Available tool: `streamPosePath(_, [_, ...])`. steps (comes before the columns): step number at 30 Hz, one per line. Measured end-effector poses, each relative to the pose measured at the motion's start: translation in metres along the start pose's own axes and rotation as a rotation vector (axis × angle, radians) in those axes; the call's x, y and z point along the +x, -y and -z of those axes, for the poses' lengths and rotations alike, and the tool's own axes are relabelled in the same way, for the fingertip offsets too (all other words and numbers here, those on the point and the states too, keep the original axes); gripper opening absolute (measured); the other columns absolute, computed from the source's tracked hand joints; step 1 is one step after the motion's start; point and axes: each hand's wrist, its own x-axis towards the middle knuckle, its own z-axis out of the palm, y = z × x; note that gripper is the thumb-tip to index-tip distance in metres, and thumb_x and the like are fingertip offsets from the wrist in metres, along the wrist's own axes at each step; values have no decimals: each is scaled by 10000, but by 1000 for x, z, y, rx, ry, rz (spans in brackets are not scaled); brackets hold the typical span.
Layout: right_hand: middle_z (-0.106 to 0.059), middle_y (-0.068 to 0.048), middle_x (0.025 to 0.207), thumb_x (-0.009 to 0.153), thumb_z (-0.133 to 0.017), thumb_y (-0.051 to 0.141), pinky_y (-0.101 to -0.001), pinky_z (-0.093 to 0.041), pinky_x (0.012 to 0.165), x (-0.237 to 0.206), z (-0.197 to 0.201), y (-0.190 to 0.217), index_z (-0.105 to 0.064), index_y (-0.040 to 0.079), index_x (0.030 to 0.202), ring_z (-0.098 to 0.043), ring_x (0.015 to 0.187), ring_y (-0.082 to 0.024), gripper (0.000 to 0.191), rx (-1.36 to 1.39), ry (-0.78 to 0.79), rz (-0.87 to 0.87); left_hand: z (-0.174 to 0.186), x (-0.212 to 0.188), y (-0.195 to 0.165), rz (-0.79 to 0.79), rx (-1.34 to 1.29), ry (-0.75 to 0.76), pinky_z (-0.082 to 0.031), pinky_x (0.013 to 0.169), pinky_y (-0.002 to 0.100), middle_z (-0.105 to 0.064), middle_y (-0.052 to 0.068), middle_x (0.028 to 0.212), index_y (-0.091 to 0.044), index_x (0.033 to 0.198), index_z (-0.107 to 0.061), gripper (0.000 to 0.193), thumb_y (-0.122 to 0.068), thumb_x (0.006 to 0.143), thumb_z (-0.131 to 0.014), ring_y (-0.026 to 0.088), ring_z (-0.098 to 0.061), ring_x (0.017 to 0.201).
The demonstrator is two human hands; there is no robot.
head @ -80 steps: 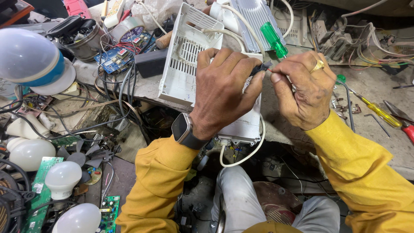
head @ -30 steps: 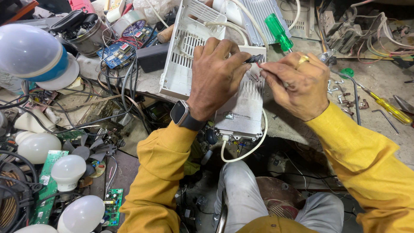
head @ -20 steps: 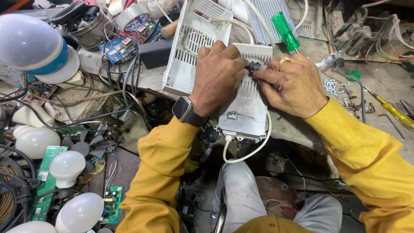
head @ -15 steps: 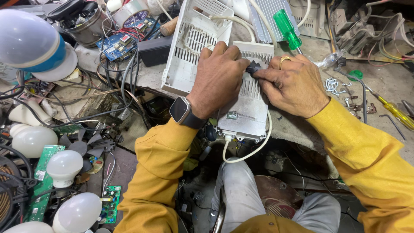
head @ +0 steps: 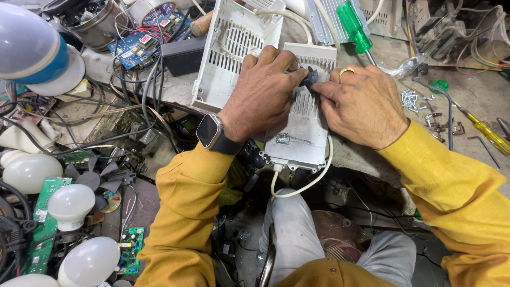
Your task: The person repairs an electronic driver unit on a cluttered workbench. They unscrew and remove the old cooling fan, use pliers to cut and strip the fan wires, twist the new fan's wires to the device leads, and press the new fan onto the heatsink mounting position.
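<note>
My left hand [head: 263,90] and my right hand [head: 364,106] meet over a grey finned metal box [head: 300,125] that lies on the workbench edge. Both pinch a small black part [head: 309,78] at the box's top, between thumb and fingers. A white cable [head: 303,183] loops out of the box's near end. A smartwatch [head: 210,131] sits on my left wrist and a gold ring on my right hand. A green-handled screwdriver [head: 350,24] lies just beyond my right hand.
A white vented plastic cover [head: 226,50] leans left of the box. Loose screws [head: 411,98] and a yellow screwdriver [head: 486,133] lie at right. At left are white bulbs [head: 69,204], green circuit boards [head: 42,223], a blue board [head: 135,45] and tangled black wires [head: 133,90].
My right hand has let go of the green screwdriver, which now lies on the bench. Both hands have closed on the small black part atop the box.
</note>
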Motion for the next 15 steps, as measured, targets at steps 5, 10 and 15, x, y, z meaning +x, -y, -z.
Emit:
streamPosePath(5, [-638,-9,808,862,-683,205,-407,-472,721,-1,2,2,-803,155,1089,-635,825,-233,261,-148,22,23,1,1,3,-37,-5,-15,-406,854,461,-684,37,1120,-92,1162,-758,341,-68,831,-684,268,-556,1117])
streamPosePath(10, [-635,-32,842,852,-664,182,-421,-488,762,4,1,-9,-782,132,1071,-635,866,-258,253,-24,66,85,2,2,1,-36,6,-50,-404,888,461,-689,61,1168,-110,1087,-778,252,-76,851,-698,281,-552,1152])
streamPosePath(15, [-633,-61,857,920,-613,155,-441,-506,779,5,-6,-15,-758,86,1119,-637,873,-291,256,177,59,49,-6,0,0,-30,-8,-102,-409,924,466,-682,72,1207,-125,1082,-784,239,-57,871,-693,284,-549,1183])
